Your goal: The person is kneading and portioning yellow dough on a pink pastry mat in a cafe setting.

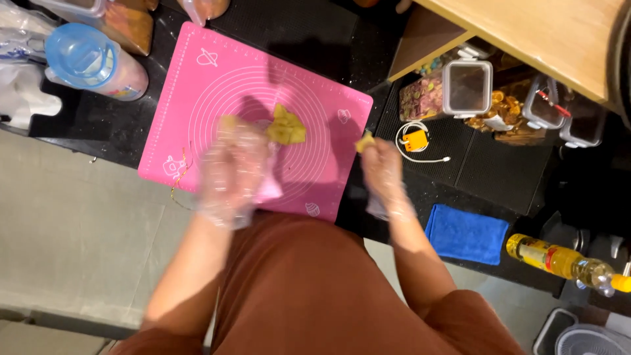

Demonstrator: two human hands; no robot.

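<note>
A pink silicone baking mat with white ring markings lies on the dark counter. A lump of yellowish dough rests near its centre. My left hand, in a clear plastic glove, is blurred over the mat's near side, touching the dough's left end. My right hand, gloved too, is at the mat's right edge and pinches a small piece of dough in its fingertips.
A blue-lidded container lies at the left. Clear lidded boxes of snacks stand under a wooden shelf at the right. An orange charger with white cable, a blue cloth and a bottle of oil sit nearby.
</note>
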